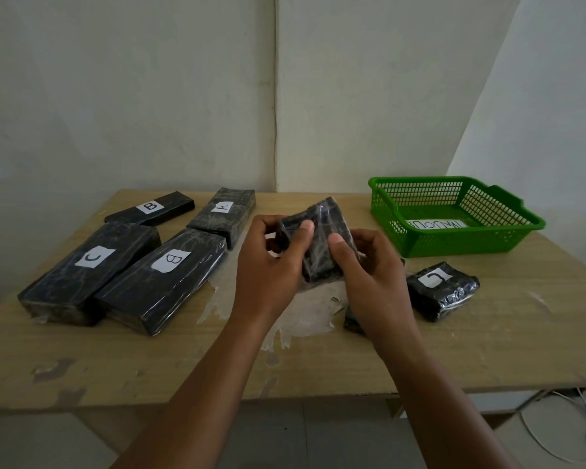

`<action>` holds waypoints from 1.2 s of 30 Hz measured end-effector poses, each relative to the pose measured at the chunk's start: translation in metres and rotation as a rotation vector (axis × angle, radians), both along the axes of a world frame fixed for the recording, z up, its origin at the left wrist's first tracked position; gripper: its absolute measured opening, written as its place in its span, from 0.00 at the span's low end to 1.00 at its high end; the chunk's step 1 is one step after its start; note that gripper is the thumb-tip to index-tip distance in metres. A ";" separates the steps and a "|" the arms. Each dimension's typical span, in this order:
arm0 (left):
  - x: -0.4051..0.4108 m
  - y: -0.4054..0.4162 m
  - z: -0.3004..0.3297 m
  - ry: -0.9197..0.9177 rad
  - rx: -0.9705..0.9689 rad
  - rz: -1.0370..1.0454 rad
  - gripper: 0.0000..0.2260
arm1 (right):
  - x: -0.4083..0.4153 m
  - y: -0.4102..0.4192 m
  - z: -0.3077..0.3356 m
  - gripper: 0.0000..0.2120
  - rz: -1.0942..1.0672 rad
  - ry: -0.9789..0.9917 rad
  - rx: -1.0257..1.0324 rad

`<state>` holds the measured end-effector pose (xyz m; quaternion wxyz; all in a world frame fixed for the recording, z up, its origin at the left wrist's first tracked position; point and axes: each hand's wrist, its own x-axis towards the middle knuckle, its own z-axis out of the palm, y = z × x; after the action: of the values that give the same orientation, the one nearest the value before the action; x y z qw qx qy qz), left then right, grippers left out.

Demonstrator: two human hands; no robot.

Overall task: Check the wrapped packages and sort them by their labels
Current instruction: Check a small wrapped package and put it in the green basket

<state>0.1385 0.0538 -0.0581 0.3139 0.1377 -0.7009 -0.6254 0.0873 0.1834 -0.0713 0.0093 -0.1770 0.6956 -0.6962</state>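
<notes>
Gripping one wrapped package (322, 242) between them, left hand (268, 262) and right hand (369, 275) raise it above the table (183, 360).

Held package (322, 238): label face not visible, letter unreadable. Dark package (352, 321) mostly hidden behind right hand (369, 275); label unseen. Paper in green basket (454, 214): writing upside down, partly behind mesh, illegible. Forearms cut off at bottom edge.

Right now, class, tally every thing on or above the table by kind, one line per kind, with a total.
Black wrapped packages lying with a letter label showing: 5 (B, A, C, B, C)
Black wrapped package held in both hands: 1
Partly hidden dark package under the right wrist: 1
Green basket: 1
Total: 8
</notes>
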 end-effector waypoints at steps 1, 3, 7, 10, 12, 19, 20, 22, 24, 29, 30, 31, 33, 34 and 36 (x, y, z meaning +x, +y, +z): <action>0.000 -0.001 0.001 -0.018 -0.010 -0.020 0.11 | 0.001 0.000 0.000 0.15 -0.015 0.016 -0.011; 0.000 -0.005 0.002 -0.063 -0.053 -0.065 0.12 | 0.002 0.002 0.002 0.09 -0.019 0.058 -0.012; -0.002 -0.017 0.005 -0.144 -0.162 -0.132 0.11 | -0.001 0.007 0.008 0.08 0.025 0.105 0.052; 0.000 -0.024 0.007 -0.160 -0.118 -0.311 0.19 | -0.004 0.008 0.013 0.08 0.076 0.124 0.103; 0.002 -0.026 0.007 -0.143 -0.135 -0.322 0.16 | -0.006 0.007 0.012 0.07 0.044 0.097 0.071; 0.002 -0.013 0.002 -0.125 -0.017 -0.098 0.19 | 0.007 -0.004 0.000 0.23 -0.083 0.099 0.039; 0.002 -0.012 0.002 -0.156 -0.006 -0.112 0.21 | 0.008 -0.004 0.000 0.19 -0.068 0.096 0.015; 0.003 -0.014 0.003 -0.248 -0.039 -0.164 0.22 | 0.007 -0.001 0.001 0.12 -0.046 0.115 -0.004; 0.006 -0.017 0.006 -0.303 -0.146 -0.216 0.19 | 0.004 0.003 0.004 0.10 -0.013 0.137 0.020; 0.012 -0.020 0.012 -0.282 -0.330 -0.377 0.23 | 0.002 0.008 0.009 0.17 0.123 0.139 0.079; 0.013 -0.019 0.012 -0.276 -0.361 -0.391 0.24 | 0.002 0.009 0.010 0.17 0.139 0.145 0.076; 0.014 -0.018 0.011 -0.258 -0.378 -0.396 0.23 | 0.002 0.010 0.011 0.16 0.154 0.158 0.071; 0.014 -0.018 0.011 -0.214 -0.372 -0.397 0.20 | 0.003 0.011 0.013 0.13 0.176 0.195 0.072; 0.014 -0.018 0.011 -0.205 -0.370 -0.394 0.19 | 0.004 0.011 0.014 0.11 0.185 0.208 0.076; 0.013 -0.019 0.010 -0.203 -0.390 -0.380 0.16 | 0.004 0.013 0.014 0.08 0.195 0.227 0.097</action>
<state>0.1515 0.0344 -0.0477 0.1401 0.0029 -0.8491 -0.5093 0.0913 0.1961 -0.0574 0.0065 -0.3205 0.7047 -0.6330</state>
